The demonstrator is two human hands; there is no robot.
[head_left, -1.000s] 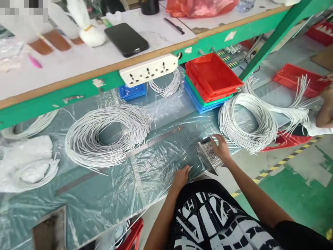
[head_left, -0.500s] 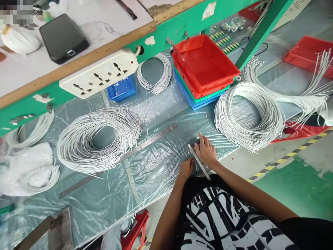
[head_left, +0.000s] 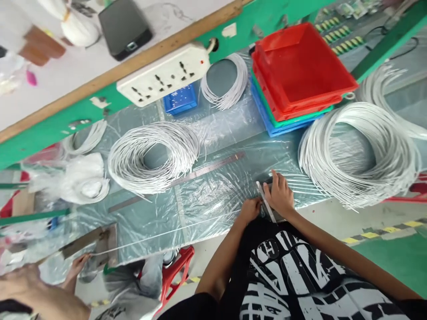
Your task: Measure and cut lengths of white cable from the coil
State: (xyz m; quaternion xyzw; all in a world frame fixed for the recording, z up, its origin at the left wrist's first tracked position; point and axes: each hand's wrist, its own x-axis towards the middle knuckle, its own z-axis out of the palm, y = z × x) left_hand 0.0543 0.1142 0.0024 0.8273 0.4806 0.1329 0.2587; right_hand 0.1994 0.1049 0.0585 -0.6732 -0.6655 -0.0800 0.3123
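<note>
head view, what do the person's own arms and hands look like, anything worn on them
Both forearms are bare to above the elbow, with no gloves, watch or rings visible on the left hand or the right hand. Short black sleeves begin near the shoulders, part of a black T-shirt with a bold white graphic print.
</note>
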